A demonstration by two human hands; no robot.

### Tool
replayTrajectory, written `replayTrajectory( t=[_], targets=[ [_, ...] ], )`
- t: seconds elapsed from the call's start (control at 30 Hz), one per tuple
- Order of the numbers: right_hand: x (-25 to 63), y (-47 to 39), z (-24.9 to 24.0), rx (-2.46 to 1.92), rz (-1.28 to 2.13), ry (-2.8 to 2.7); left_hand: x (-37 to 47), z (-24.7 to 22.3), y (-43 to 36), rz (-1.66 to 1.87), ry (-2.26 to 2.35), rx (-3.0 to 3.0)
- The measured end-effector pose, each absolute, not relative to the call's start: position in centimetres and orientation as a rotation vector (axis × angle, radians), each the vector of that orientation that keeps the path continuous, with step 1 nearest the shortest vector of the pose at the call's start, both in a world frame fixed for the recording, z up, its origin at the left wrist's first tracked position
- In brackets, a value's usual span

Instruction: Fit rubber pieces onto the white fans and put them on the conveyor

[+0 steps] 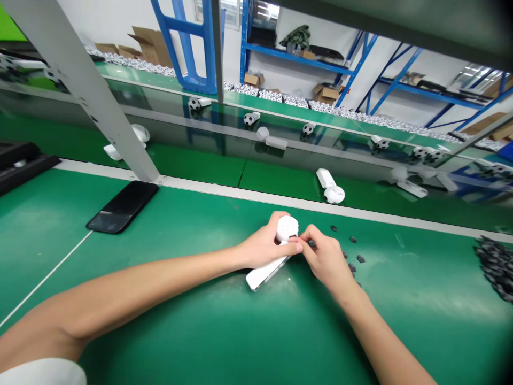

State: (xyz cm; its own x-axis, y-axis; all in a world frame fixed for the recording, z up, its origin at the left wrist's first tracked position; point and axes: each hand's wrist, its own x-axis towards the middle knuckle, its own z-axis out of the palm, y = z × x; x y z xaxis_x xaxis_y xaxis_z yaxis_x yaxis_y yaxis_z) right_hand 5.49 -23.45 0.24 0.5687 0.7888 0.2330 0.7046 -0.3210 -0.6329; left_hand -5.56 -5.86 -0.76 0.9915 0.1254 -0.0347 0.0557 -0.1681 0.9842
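My left hand (262, 247) is closed around a white plastic device with a round head (287, 228) and a long rectangular body (264, 274). The device lies slanted just above or on the green table; I cannot tell which. Thumb and index finger of my right hand (325, 255) are pinched against the lower edge of the round head. A small black piece (294, 236) shows at those fingertips, mostly hidden by them. Several loose black pieces (360, 259) lie scattered on the table just right of my right hand.
A heap of black pieces (495, 267) lies at the far right. A black phone (123, 207) rests at left, near a metal post (92, 91). Beyond the pale rail (224, 190), a green conveyor belt (280, 179) carries white devices with football-patterned heads (334, 194).
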Motion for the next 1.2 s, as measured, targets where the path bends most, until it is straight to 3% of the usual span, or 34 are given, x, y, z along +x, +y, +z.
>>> replayTrajectory(
  t=[0.33,0.67,0.87,1.2],
  targets=[
    [7.1,-24.7,2.4,-2.024,0.250,-1.105,-5.1,-0.9,-5.4,0.100,0.161,1.488],
    [11.5,-27.6,2.1,-2.385,0.375,-1.257,-5.3,0.1,-4.6,0.093,0.196,1.346],
    [9.7,-26.8,2.1,-2.495,0.279,-1.349,-5.2,0.1,-4.9,0.099,0.262,1.061],
    [8.7,-25.8,2.0,-2.568,0.172,-1.316,-5.9,1.3,-5.3,0.126,0.159,1.240]
  ],
)
